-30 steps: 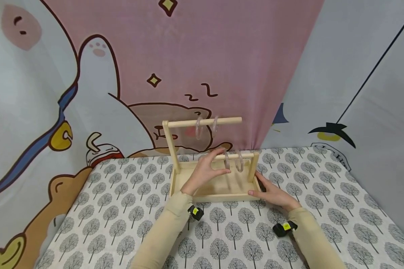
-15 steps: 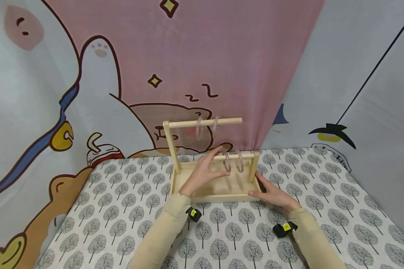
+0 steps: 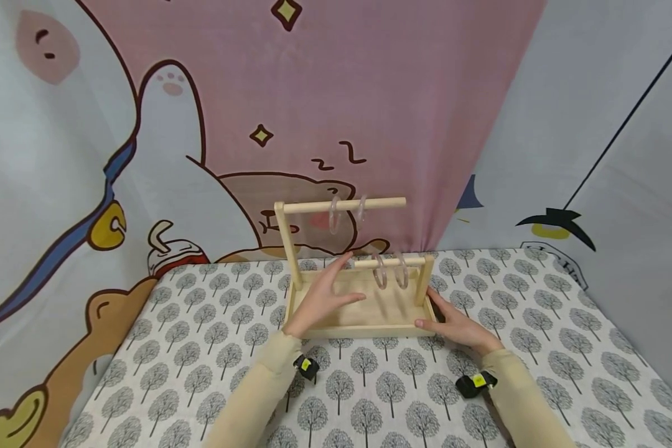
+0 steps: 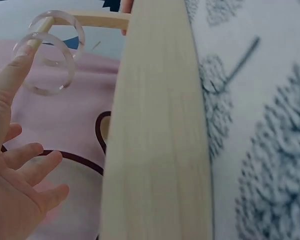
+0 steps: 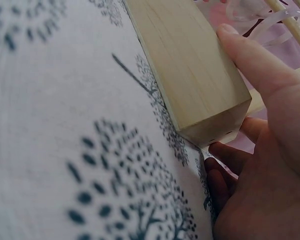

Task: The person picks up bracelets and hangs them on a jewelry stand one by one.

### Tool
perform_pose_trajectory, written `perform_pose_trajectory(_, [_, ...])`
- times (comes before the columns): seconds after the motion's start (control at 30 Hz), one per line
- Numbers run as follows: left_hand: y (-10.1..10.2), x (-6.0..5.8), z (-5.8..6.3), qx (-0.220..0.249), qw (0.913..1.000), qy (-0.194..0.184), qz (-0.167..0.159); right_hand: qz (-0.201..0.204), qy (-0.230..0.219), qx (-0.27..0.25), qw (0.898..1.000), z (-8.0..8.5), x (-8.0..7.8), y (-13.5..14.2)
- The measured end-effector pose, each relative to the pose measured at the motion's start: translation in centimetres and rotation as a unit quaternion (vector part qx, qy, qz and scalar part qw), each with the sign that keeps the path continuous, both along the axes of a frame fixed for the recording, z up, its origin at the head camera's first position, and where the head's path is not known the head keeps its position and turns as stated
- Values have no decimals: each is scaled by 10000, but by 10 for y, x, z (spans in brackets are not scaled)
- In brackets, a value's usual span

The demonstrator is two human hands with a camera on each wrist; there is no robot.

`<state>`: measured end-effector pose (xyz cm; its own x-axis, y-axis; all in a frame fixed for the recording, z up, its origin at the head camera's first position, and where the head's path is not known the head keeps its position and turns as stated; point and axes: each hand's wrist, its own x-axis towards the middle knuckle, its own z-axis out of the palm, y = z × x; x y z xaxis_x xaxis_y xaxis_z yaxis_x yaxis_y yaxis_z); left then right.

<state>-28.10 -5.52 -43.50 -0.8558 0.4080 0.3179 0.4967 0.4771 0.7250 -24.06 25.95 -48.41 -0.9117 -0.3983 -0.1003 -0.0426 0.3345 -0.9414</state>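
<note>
A pale wooden bracelet stand [image 3: 369,331] with a tray base rests on the cloth-covered table. Two translucent pinkish bangles [image 3: 383,285] hang from its lower bar [image 3: 364,264]. Another two bangles [image 3: 332,223] hang on the taller bar [image 3: 381,203]. Over the left part of the tray is my left hand [image 3: 318,300], fingers and thumb spread, holding nothing. A gap separates it from the lower bangles. At the tray's right front corner, my right hand [image 3: 462,328] grips the stand. In the right wrist view its thumb lies along the front wall [image 5: 195,60] and its fingers touch the end.
A white cloth with grey tree prints [image 3: 218,367] covers the table. Behind it hangs a curtain [image 3: 425,93] with cartoon animals, close to the stand's back. Both wrists wear small black cameras [image 3: 308,367].
My left hand has let go of the left bangle on the lower bar and drawn back to the left, its fingers opening. My right hand has stayed at the tray corner.
</note>
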Motion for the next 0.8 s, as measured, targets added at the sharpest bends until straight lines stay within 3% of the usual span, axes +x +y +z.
perform_pose_trajectory(0.2, [-13, 2, -8, -66, 9998, 203, -54, -46, -114, -114, 9999, 0, 0, 0])
perform_pose_trajectory(0.4, [-27, 3, -18, -212, 9991, 355, 91, -20, -49, -74, 10000, -1, -2, 1])
perform_pose_trajectory(0.8, [-61, 15, -20, -393, 9978, 449, 304, 146, 166, -48, 9997, -3, -2, -2])
